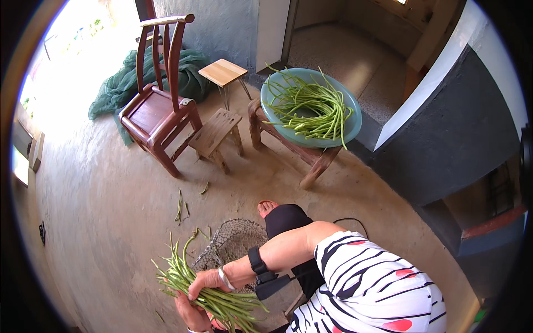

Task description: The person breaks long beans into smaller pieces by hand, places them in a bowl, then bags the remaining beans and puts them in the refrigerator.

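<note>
A thick bundle of long green beans (233, 304) is gripped in both my hands at the lower left. My right hand (206, 282), with a pale bangle at its wrist, closes over the top of the bundle. Below it, my left hand (191, 315) wraps the near-left side, its fingers partly hidden by the beans. Bean ends fan out past the hands at upper left and lower right. Just beyond the bundle stands a wire mesh basket (236, 238), partly covered by my right forearm. A few loose beans (179, 206) lie on the floor.
A blue-green basin (357, 119) of long beans rests on a wooden stool (317, 169). Farther left are a low wooden bench (216, 132), a small wood-topped stool (223, 72), a reddish chair (152, 114) and heaped green netting (114, 89). A wall (444, 133) and doorway bound the right.
</note>
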Available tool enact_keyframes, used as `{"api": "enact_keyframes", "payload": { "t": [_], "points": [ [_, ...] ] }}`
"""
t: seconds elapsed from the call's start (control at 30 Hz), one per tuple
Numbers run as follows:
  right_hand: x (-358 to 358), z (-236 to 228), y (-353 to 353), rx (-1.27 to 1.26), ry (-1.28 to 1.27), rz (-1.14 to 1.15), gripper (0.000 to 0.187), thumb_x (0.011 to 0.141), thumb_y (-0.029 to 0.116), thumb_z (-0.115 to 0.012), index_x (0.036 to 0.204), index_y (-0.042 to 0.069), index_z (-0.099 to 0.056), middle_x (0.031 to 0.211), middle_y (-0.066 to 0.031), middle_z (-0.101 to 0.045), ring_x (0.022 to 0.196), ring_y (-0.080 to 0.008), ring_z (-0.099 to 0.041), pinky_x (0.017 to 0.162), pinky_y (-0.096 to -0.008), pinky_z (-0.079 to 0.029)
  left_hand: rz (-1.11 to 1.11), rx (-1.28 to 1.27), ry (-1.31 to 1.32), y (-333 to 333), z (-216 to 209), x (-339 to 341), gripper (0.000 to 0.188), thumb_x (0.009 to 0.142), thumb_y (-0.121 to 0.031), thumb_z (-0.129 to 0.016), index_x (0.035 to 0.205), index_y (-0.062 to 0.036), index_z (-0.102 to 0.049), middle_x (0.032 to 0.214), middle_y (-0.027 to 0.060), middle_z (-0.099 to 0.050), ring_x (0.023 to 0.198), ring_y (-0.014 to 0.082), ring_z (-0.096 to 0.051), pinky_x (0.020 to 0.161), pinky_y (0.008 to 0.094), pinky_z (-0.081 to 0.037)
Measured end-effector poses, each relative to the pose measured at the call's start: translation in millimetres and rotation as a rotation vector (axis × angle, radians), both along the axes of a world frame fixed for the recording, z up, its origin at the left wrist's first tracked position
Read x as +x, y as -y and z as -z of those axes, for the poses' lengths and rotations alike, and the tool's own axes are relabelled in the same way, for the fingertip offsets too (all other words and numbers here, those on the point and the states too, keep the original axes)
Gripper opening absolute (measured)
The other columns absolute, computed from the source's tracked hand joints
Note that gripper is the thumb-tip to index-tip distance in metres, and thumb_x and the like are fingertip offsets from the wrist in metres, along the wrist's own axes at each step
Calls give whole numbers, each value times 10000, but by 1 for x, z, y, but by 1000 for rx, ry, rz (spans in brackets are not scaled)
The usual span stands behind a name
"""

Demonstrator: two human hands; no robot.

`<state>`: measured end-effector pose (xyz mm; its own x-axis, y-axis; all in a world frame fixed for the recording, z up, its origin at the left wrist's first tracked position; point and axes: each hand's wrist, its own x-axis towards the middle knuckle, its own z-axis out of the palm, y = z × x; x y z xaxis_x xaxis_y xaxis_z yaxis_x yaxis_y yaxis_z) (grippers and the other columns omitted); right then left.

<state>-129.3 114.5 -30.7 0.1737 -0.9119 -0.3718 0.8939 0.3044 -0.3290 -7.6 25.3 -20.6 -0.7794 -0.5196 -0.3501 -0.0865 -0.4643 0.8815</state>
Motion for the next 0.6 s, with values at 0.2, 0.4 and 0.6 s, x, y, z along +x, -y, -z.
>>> {"api": "enact_keyframes", "payload": {
  "t": [0.2, 0.4, 0.6],
  "points": [
    [-6, -4, 11, -93, 193, 12, 185, 673, 158, -631, 805, 29, -613, 726, -108, -643, 581, -200, -598, 590, -334, -504, -177, -317, -62, -51, -52, -34, 631, 894, -428, -418, 1342, -15, -254, 1162, 109, -475, 978, 167, -505, 836, 286, -420],
    [-13, -27, 23, -118, 84, 115, 137, 669, 155, -638, 725, 33, -612, 671, -88, -630, 533, -177, -584, 538, -303, -495, 13, -222, -60, 49, 28, 13, 739, 851, -478, -476, 1337, 32, -252, 1235, 129, -429, 1067, 194, -472, 901, 300, -386],
    [-18, -17, 13, -22, 29, 215, 156, 681, 157, -612, 705, 4, -604, 648, -120, -619, 538, -198, -597, 527, -310, -505, 344, -330, -52, 9, -15, -5, 782, 827, -499, -503, 1330, 46, -257, 1241, 127, -430, 1085, 197, -465, 910, 300, -380]
  ]
}}
